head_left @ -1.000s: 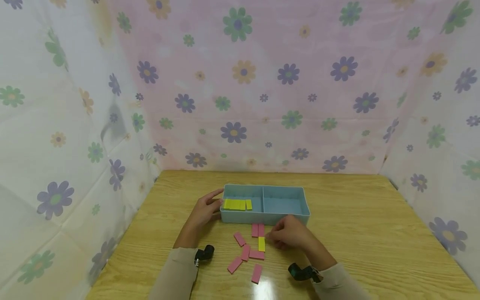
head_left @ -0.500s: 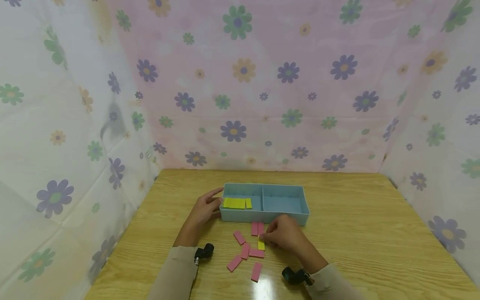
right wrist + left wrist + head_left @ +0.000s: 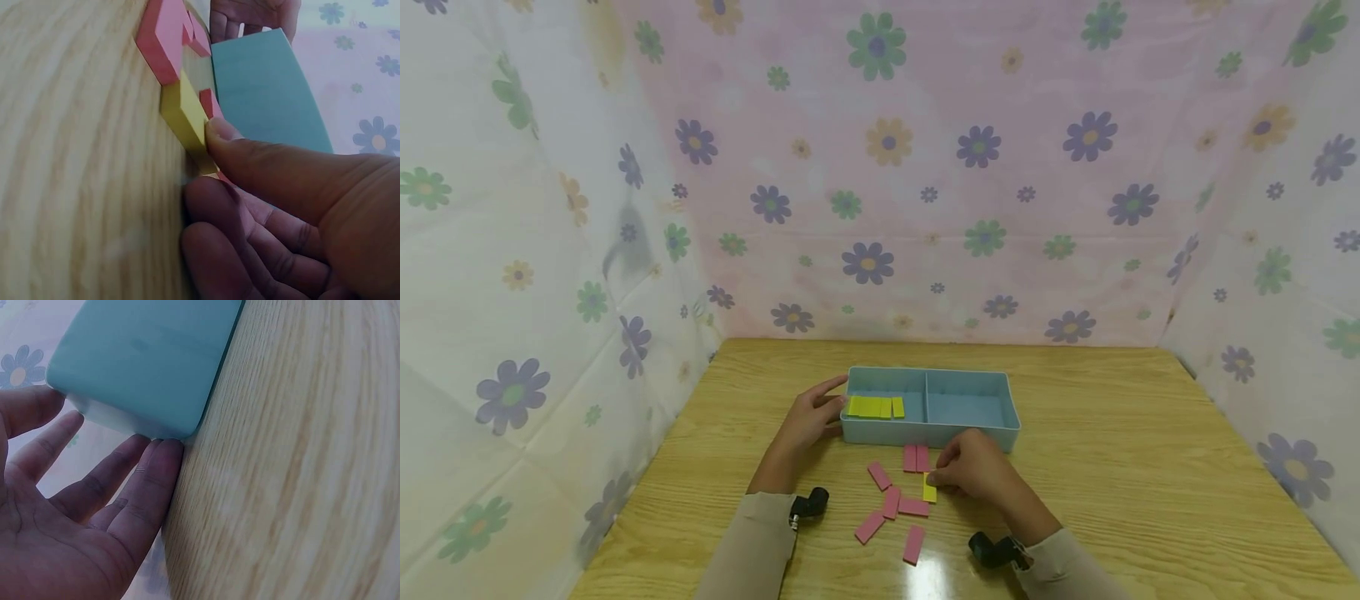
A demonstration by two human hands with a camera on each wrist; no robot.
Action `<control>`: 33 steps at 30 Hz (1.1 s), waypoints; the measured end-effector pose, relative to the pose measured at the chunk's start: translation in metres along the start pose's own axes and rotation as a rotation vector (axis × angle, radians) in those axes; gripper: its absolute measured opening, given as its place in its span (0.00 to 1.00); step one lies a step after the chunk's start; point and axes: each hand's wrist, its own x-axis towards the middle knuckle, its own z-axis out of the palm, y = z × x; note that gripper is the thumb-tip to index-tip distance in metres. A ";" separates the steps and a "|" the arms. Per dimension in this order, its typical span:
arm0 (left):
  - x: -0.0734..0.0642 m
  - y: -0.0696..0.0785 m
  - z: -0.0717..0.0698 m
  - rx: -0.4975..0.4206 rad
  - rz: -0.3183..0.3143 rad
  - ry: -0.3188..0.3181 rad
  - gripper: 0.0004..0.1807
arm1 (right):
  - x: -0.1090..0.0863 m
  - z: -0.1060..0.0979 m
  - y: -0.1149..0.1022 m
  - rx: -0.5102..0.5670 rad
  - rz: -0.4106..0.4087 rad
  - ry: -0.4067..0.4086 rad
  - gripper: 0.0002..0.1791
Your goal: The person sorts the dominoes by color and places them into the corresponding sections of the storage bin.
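Observation:
A light-blue two-compartment box [image 3: 891, 432] stands on the table, its left compartment holding a row of yellow blocks [image 3: 868, 407]. My left hand [image 3: 806, 423] rests its fingertips against the box's left end; in the left wrist view its fingers are spread along that wall. In front of the box, my right hand [image 3: 977, 465] pinches a single yellow block [image 3: 187, 125] on the tabletop. Its thumb [image 3: 225, 134] presses the block, with the fingertips beside the near end. Several pink blocks [image 3: 891, 502] lie loose left of this hand, two of them side by side against the box front.
The wood-grain table [image 3: 1112, 467] reaches back to a flowered cloth wall [image 3: 940, 242], with similar cloth on both sides. A black wrist camera [image 3: 810, 503] sits on each forearm.
My right hand has come in from the right onto the loose yellow block, which has shifted slightly to the right. My left hand and the box stay in place.

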 end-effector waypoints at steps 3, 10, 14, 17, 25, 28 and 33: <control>0.000 0.000 0.000 0.005 -0.006 0.007 0.26 | -0.001 -0.002 0.001 -0.001 0.009 0.000 0.11; -0.001 0.002 0.001 0.007 -0.005 0.013 0.26 | -0.005 -0.009 -0.001 0.008 0.010 0.005 0.09; -0.002 0.002 0.001 0.017 -0.005 0.018 0.26 | -0.005 -0.011 -0.002 0.003 0.021 0.020 0.09; -0.002 0.001 0.001 0.023 -0.003 0.016 0.26 | -0.005 -0.013 -0.002 -0.003 0.031 0.028 0.09; -0.001 -0.001 0.000 0.028 0.002 0.013 0.26 | -0.005 -0.017 -0.003 -0.061 0.038 0.019 0.09; -0.001 -0.001 0.000 0.025 0.008 0.011 0.26 | -0.005 -0.018 -0.003 -0.117 0.030 0.009 0.11; 0.000 -0.001 0.001 0.018 -0.002 0.015 0.26 | -0.009 -0.017 -0.007 -0.161 -0.003 -0.003 0.12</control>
